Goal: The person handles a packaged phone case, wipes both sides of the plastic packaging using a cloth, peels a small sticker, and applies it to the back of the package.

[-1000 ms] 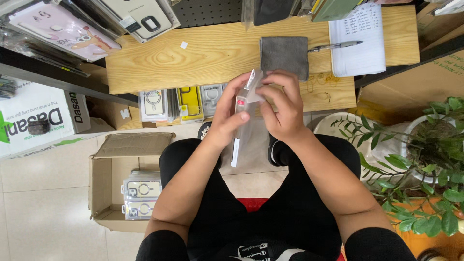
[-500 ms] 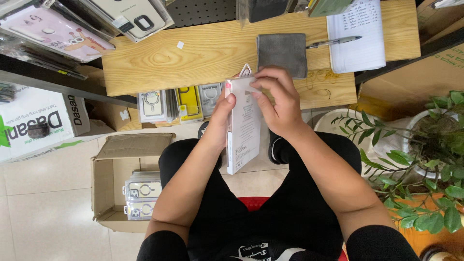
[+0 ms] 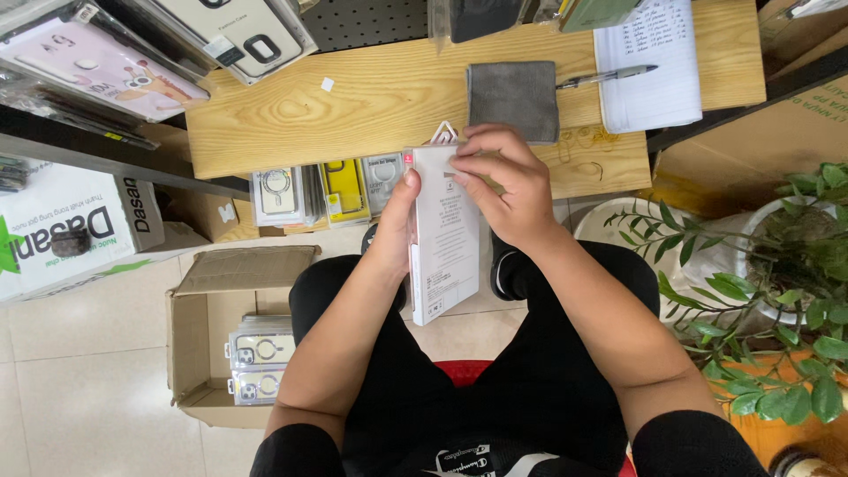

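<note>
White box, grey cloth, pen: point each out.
white box (image 3: 446,238), head view, middle of its back face
grey cloth (image 3: 513,90), head view, its centre
pen (image 3: 609,77), head view, mid barrel

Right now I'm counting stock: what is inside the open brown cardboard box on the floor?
In the open brown cardboard box, two clear-packaged phone cases with ring marks show. Anything beneath them, or under the person's left arm, is hidden.

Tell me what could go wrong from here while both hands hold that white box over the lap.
1. The white box is held in the air between the left hand and right hand, off the wooden table; a slip would probably drop it to the floor.
2. The right hand works at the box's top end, beside the grey cloth and pen; a wide movement might knock them.
</note>
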